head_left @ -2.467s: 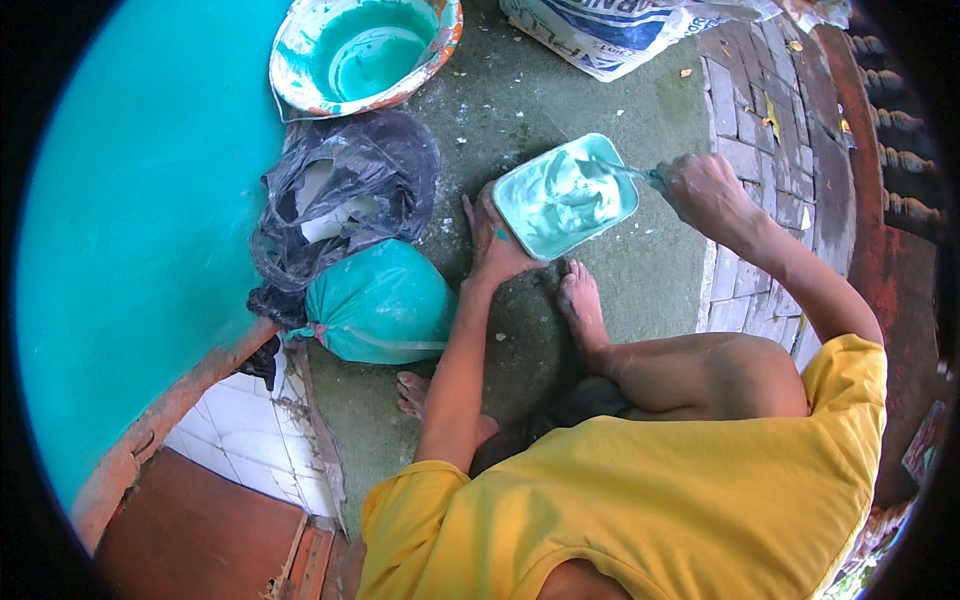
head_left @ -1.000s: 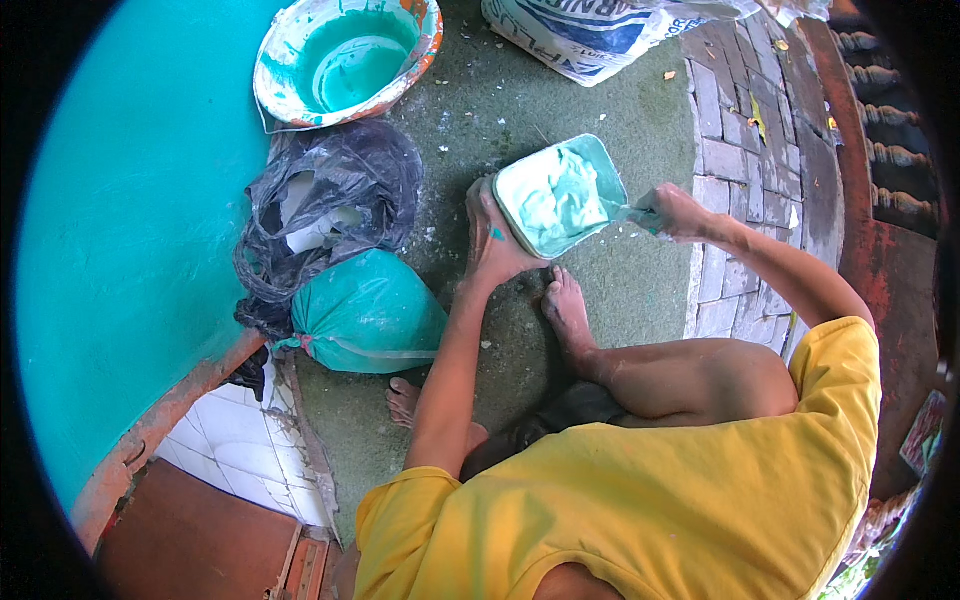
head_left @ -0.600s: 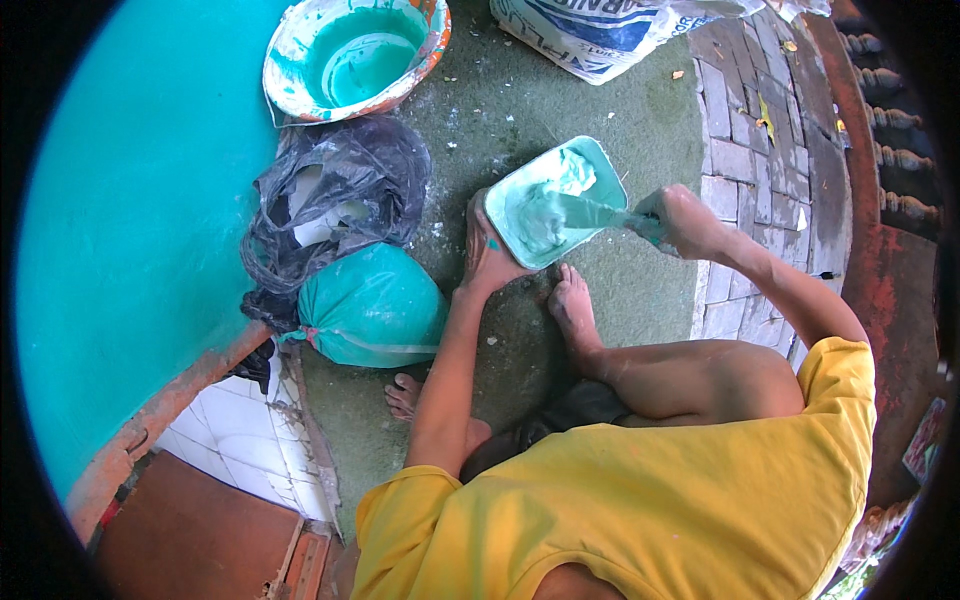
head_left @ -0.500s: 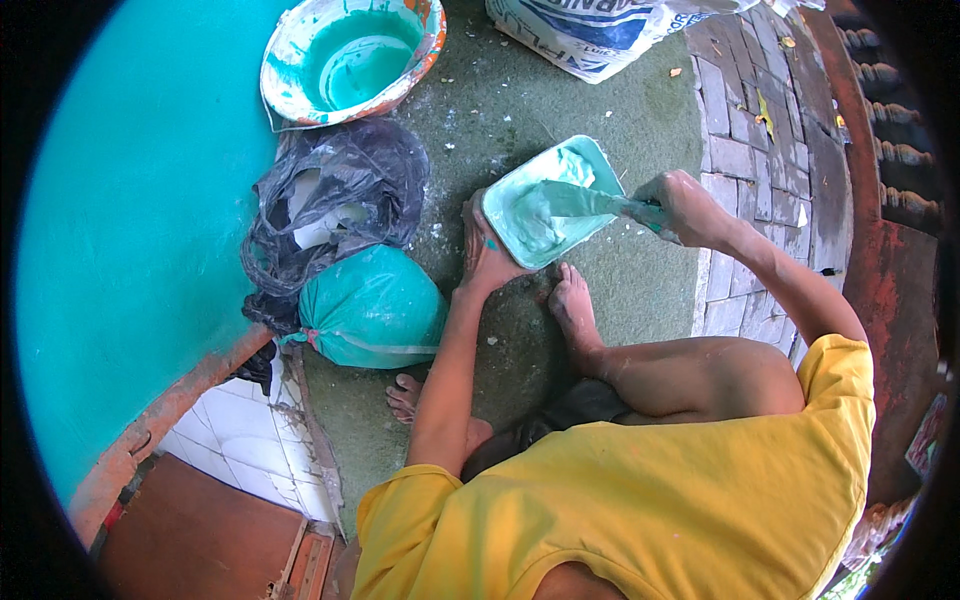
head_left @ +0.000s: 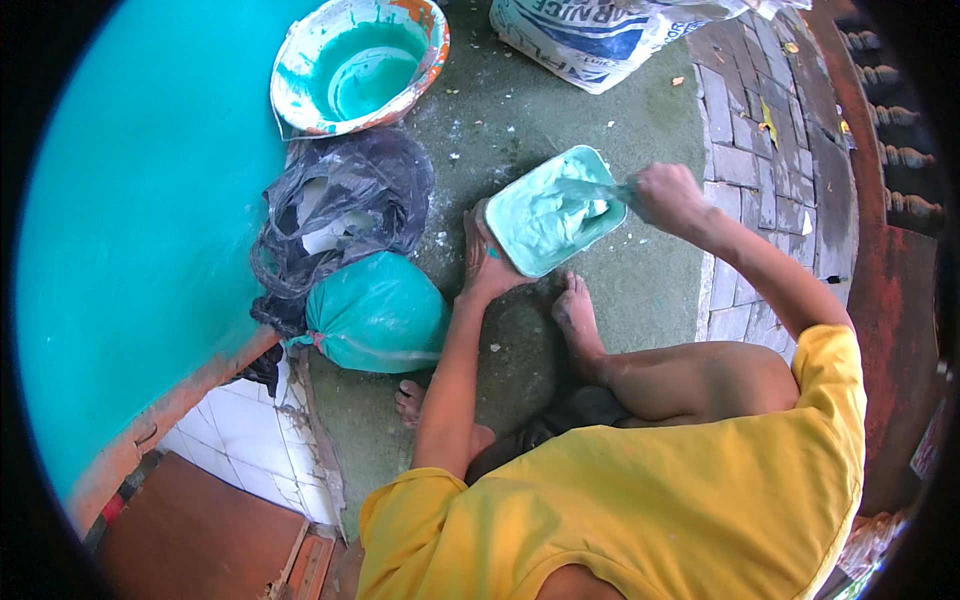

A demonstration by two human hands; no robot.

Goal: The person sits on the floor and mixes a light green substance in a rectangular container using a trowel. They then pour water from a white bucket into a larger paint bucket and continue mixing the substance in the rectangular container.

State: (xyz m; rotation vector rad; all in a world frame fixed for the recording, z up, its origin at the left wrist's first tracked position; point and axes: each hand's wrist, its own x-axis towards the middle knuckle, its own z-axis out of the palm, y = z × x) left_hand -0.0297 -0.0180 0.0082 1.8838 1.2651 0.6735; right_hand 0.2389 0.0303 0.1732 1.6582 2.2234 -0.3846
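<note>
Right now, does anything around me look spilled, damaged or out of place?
Yes, mildly. White specks dot the concrete floor between the black plastic bag and the tub, like splatter. A teal smear marks your left hand. At lower left, the white tiles have a ragged, chipped-looking edge.

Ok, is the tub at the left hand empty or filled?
Partly filled: uneven pale green paste lies below the rim of the tub, and the tool in the right hand reaches in. I cannot tell its depth.
</note>
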